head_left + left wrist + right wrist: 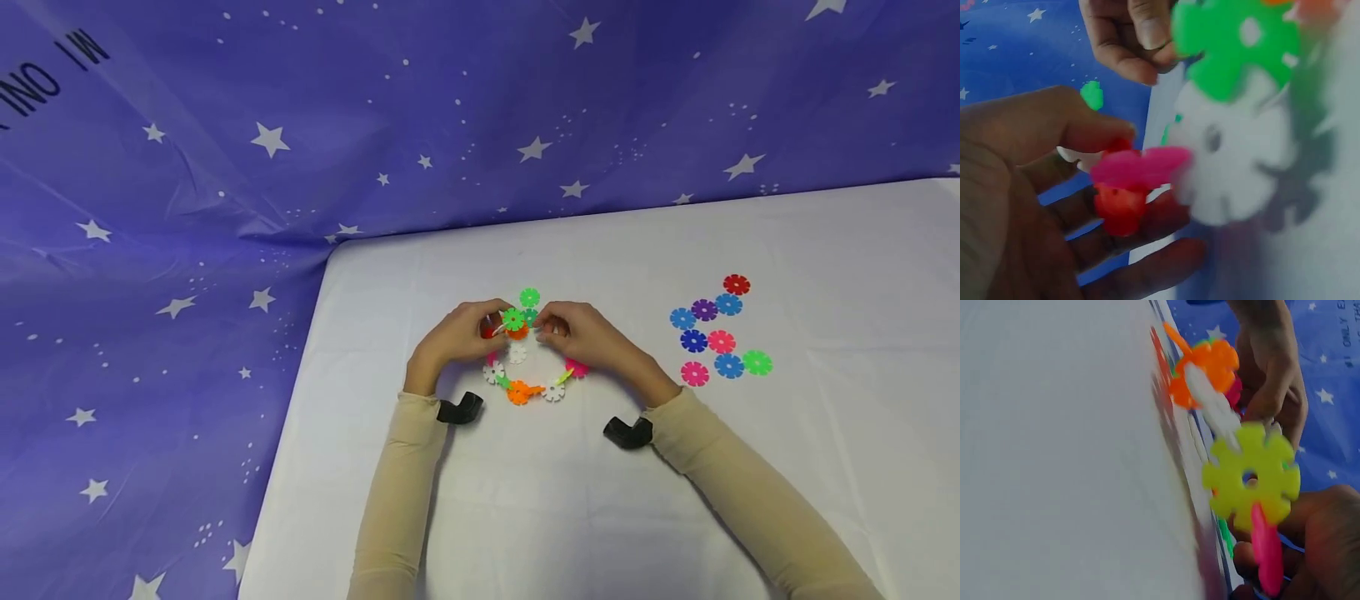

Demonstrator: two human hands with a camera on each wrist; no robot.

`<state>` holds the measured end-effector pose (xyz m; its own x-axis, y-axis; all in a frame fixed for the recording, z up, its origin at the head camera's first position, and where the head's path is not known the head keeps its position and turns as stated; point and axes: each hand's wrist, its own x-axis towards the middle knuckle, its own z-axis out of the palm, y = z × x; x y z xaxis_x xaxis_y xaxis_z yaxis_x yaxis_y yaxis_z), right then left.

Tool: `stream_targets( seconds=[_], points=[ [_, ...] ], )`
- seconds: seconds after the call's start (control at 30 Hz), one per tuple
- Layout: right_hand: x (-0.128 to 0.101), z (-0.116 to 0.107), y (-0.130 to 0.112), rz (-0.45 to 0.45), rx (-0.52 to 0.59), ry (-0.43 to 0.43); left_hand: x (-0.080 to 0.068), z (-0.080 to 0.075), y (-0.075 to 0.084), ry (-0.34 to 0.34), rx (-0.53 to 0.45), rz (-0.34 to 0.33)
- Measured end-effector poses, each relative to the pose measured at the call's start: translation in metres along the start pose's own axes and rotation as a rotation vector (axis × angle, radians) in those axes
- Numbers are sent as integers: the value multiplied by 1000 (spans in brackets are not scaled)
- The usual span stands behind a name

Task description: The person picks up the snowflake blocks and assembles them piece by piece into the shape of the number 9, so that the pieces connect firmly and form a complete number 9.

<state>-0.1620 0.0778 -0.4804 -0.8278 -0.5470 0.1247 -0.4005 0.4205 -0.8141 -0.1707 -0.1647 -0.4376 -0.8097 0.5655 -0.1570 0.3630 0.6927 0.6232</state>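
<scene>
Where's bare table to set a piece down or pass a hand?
The white table is bare between the left sleeve and right sleeve, below the black wrist pieces; right of the loose discs; and left of the left hand. Crowded: between that and the right hand, around the linked discs.

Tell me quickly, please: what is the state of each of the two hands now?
Left hand: closed, holding a red disc.
Right hand: fingers curled near the teal disc; whether it grips anything cannot be told.
</scene>
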Motion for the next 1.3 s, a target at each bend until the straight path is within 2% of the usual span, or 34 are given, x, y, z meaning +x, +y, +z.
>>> stream_targets(
  seconds=[0.17, 0.33, 0.53, 0.7, 0.97, 1.13, 1.3],
  points=[
    [6, 9, -7, 32, -67, -39, -4, 0, -4, 5, -23, -24],
    [11, 19, -17, 50, -189, -47, -11, 2, -9, 53, -57, -55],
    [14, 28, -22, 82, -331, -10, -14, 7, -13, 88, -76, -25],
    [13, 30, -25, 114, -380, -28, -14, 8, -13, 94, -93, -4],
    [14, 22, -17, 99, -262, -57, -14, 9, -17, 100, -113, 10],
    [14, 13, -9, 69, -113, -74, -13, 11, -20, 109, -106, 51],
    [13, 5, 1, 39, 44, -23, -11, 14, -22, 135, -111, 86]
  ],
)
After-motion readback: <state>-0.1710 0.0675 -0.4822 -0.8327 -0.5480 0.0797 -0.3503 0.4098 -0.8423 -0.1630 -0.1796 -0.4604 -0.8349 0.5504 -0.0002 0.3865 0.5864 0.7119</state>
